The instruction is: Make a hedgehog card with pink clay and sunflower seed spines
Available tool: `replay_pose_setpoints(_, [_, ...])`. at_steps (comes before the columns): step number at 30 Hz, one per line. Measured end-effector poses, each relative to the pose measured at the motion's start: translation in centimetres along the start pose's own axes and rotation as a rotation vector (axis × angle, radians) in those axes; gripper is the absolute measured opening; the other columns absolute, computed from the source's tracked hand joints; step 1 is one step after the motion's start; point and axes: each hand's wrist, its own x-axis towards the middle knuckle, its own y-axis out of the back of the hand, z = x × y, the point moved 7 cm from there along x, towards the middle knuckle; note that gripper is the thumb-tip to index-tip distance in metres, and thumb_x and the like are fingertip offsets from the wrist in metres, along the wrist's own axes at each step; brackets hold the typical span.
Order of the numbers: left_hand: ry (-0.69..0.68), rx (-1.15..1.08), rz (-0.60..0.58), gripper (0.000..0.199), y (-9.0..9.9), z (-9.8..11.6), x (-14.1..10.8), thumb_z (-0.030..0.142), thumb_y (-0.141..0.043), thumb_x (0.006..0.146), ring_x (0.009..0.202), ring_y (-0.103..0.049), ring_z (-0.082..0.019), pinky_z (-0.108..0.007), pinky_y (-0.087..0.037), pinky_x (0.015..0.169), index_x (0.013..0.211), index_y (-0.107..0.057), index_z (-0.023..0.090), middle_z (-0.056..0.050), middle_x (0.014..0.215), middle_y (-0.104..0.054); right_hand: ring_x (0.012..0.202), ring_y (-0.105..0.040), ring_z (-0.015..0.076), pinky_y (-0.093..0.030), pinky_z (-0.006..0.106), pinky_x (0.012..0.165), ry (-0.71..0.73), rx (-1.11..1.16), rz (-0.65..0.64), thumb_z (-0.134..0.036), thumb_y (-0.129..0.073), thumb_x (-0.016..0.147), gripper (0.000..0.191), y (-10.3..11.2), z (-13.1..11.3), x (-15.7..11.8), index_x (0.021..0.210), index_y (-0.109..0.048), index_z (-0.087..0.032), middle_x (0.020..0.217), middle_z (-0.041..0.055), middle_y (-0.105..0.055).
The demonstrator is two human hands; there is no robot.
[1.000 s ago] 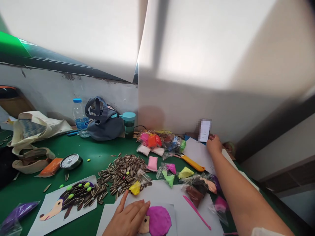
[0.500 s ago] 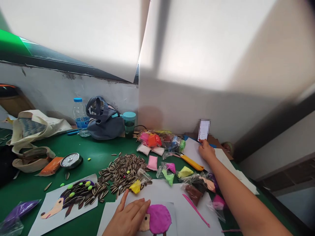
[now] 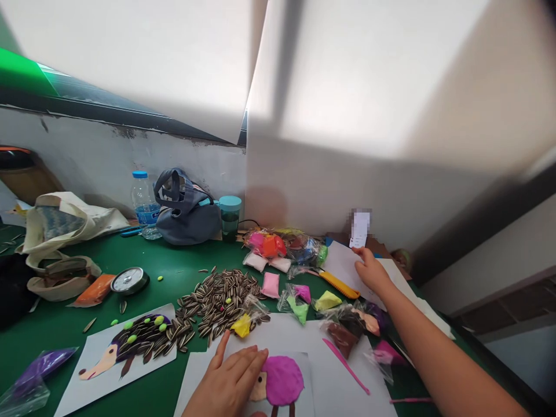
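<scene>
My left hand (image 3: 230, 379) lies flat with its fingers stretched, partly over the clay picture (image 3: 284, 379). This is a purple clay body with a beige face and brown legs on white paper. My right hand (image 3: 371, 272) reaches far across the table, holding nothing, its index finger pointing at the lower edge of a bright screen (image 3: 359, 230), partly pixelated, against the wall. I cannot tell whether the fingertip touches it. Below that hand are a yellow utility knife (image 3: 341, 285) and white sheets. A yellow clay packet (image 3: 242, 325) sits just beyond my left fingers.
Sunflower seeds (image 3: 226, 301) are heaped centrally. At left lies a seed-covered hedgehog picture (image 3: 125, 359), with a round dial (image 3: 129, 280) behind. Several clay packets (image 3: 299, 310) and a pink stick (image 3: 346, 366) lie at right. A bottle (image 3: 145, 202), blue bag (image 3: 186, 217) and lidded cup (image 3: 230, 217) line the wall.
My right hand has shifted slightly right and down, its index finger now lower by the screen. My left hand stays over the picture. The whole view has drifted slightly.
</scene>
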Motion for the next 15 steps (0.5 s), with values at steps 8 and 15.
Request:
replay_pose_setpoints(8, [0.026,-0.003,-0.054,0.077,-0.6,0.0,-0.2,0.030,-0.072,0.073,0.116,-0.064,-0.026,-0.052,-0.009,0.123,0.141,-0.040,0.018,-0.007,0.130,-0.066,0.113,-0.063,0.0256,-0.048,0.035,0.094,-0.014,-0.050,-0.057,-0.021,-0.046,0.083,0.037,-0.9,0.8,-1.6,0.120,-0.053,-0.023,0.137,0.0074,-0.059])
replay_pose_setpoints(15, [-0.006,0.031,-0.021,0.073,-0.3,0.0,-0.2,0.033,-0.070,0.074,0.113,-0.066,-0.025,-0.049,-0.012,0.123,0.140,-0.042,0.018,-0.006,0.128,-0.067,0.121,-0.057,0.0291,-0.045,0.043,0.099,-0.099,-0.120,-0.054,-0.019,-0.043,0.086,0.035,-1.4,1.9,2.6,0.120,-0.053,-0.021,0.143,0.0095,-0.053])
